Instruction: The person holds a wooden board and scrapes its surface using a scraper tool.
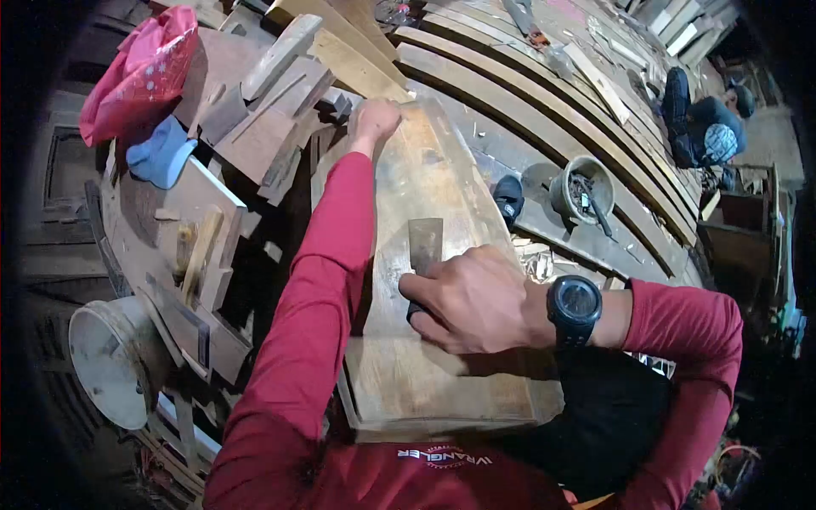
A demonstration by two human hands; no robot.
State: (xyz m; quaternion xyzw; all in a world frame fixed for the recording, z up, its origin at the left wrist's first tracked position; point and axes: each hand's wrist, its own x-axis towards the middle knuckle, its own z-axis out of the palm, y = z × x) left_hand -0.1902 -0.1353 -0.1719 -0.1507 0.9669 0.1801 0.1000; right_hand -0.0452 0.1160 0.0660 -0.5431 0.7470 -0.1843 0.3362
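A wide wooden board [425, 183] with a worn, patchy surface stretches away from my body. My left hand [376, 121] is closed on its far left end, arm straight; the fingertips are hidden. Over the board's middle, my right hand [476, 302] grips a putty knife [426, 242] by its dark handle, which is mostly covered by the fingers. The flat blade points away from me and lies on or just above the wood; I cannot tell whether it touches. A black watch [575, 310] is on my right wrist.
Long planks [544, 115] lie at the back right, near a bucket of dark bits [581, 189] and a black sandal [508, 199]. Stacked offcuts [272, 110], a pink bag [144, 76], a blue cloth [161, 153] and a white bucket [115, 364] are left. Another person [714, 127] sits far right.
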